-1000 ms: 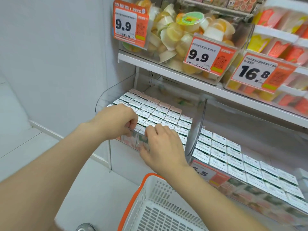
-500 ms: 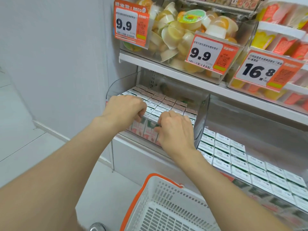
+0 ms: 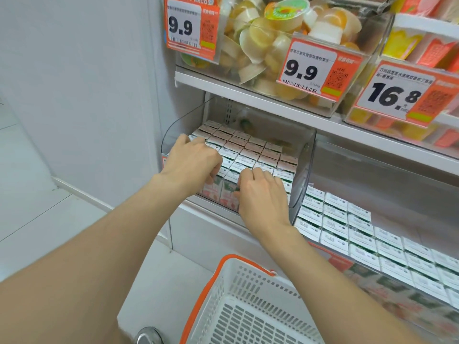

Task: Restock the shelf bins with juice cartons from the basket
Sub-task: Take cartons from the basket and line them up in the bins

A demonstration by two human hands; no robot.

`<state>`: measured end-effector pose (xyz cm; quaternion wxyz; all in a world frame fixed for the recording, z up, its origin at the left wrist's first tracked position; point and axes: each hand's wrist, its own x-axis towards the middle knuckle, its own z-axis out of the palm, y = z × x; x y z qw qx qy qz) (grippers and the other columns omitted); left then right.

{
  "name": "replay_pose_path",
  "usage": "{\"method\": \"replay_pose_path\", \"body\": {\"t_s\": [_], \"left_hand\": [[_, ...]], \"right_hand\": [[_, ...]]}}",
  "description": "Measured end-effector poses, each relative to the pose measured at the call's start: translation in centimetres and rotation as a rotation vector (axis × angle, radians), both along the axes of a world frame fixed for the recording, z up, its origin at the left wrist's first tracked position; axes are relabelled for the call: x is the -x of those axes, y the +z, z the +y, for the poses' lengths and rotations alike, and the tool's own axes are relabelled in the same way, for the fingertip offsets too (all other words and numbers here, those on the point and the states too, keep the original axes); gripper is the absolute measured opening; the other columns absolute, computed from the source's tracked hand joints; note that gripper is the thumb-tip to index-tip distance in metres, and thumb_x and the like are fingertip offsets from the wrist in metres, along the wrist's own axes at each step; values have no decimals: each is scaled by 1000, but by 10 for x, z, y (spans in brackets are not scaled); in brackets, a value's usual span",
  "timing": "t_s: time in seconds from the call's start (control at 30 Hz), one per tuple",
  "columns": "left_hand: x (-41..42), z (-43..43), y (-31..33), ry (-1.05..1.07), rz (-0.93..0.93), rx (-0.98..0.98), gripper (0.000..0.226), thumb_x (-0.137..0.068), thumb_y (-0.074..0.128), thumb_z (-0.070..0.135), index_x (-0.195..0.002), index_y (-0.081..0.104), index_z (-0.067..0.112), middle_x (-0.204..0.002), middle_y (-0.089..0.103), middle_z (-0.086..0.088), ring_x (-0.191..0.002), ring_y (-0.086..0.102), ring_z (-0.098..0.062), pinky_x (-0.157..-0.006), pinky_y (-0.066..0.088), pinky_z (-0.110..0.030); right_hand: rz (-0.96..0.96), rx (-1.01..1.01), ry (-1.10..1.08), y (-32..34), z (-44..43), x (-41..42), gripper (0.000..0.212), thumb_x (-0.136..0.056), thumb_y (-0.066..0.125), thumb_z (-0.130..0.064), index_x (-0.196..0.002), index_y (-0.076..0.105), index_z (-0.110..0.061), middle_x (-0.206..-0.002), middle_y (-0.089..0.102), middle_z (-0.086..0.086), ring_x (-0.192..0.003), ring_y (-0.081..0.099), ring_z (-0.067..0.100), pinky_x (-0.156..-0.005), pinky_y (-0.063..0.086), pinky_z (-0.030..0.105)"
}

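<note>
A clear shelf bin (image 3: 301,170) at the left of the lower shelf is packed with rows of small juice cartons (image 3: 250,147) with white tops. My left hand (image 3: 191,162) and my right hand (image 3: 260,194) are both at the bin's front row, fingers curled over the tops of the front cartons (image 3: 224,194), which show pink and green faces. The white basket (image 3: 248,306) with an orange rim stands below my arms; the part in view holds no cartons.
A second bin (image 3: 360,234) to the right holds several rows of the same cartons. Above, an upper shelf (image 3: 248,91) carries bins of jelly cups with orange price tags. A white wall and floor lie to the left.
The view has come closer to the left bin and both hands have stayed on its front row. They sit slightly deeper over the front cartons than before.
</note>
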<state>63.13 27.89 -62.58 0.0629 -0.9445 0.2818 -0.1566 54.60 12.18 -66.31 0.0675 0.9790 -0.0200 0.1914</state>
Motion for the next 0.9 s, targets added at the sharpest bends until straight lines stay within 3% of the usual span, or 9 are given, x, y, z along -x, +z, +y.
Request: {"method": "replay_pose_path", "body": {"t_s": [0.13,0.23,0.3,0.37,0.43,0.5,0.67,0.8,0.9], "left_hand": [[1,0,8,51,82,55,23,-81,84,20,-88,66,34,-86,64,11,-103,58,-19,-84,30,-36],[0,8,17,80,254,153,54,-72,91,34,-118,63,34,-115,58,6,-119,53,-24,-90,39,-38],[-3,14,15,95,387,210,96,-65,91,57,-145,46,30,-144,45,-1,-137,41,-29,-107,41,-48],[-5,15,6,83,512,269,108,-77,73,75,-161,26,26,-168,23,-2,-156,18,-31,-124,22,-57],[-7,14,-6,101,585,285,90,-96,44,74,-167,12,27,-175,-1,1,-161,-5,-29,-129,1,-56],[-10,13,-17,115,569,246,74,-105,24,65,-167,7,29,-175,-9,2,-161,-11,-28,-128,-7,-54],[-17,10,-25,121,525,153,71,-104,13,66,-167,5,34,-175,-7,4,-161,-7,-29,-127,-6,-58],[-19,3,-25,146,515,155,70,-104,17,64,-166,9,32,-175,-1,4,-161,-3,-30,-125,-1,-61],[-18,1,-24,152,514,153,69,-105,18,62,-166,11,30,-175,1,2,-160,-2,-31,-124,2,-62]], "right_hand": [[19,-80,63,16,-2,2,14,-97,64,-30,-98,65,-16,-96,69,6,-90,63,31,-82,42,40],[-109,-301,48,30,-3,-8,28,-99,48,-31,-84,65,-16,-88,67,7,-84,59,30,-86,47,42],[-121,-368,-25,34,-5,-29,30,-98,46,-29,-109,69,-15,-110,68,11,-105,59,32,-94,44,44],[11,-314,-167,31,-9,-52,45,-98,41,-35,-137,58,-19,-138,58,15,-130,48,37,-112,33,52],[143,-308,-300,23,-18,-70,58,-100,33,-44,-154,42,-25,-159,39,17,-149,28,42,-124,8,62],[264,-365,-404,12,-27,-80,69,-101,24,-54,-164,25,-27,-171,18,17,-158,8,44,-124,-7,63],[452,-380,-512,10,-24,-87,80,-100,10,-67,-168,-2,-25,-172,-13,20,-157,-14,46,-124,-12,61],[487,-383,-530,10,-19,-82,87,-99,8,-72,-167,-6,-20,-171,-15,24,-156,-16,49,-123,-13,62],[462,-337,-543,16,-17,-91,86,-100,8,-70,-167,3,-15,-172,1,24,-155,1,50,-124,1,64]]}}
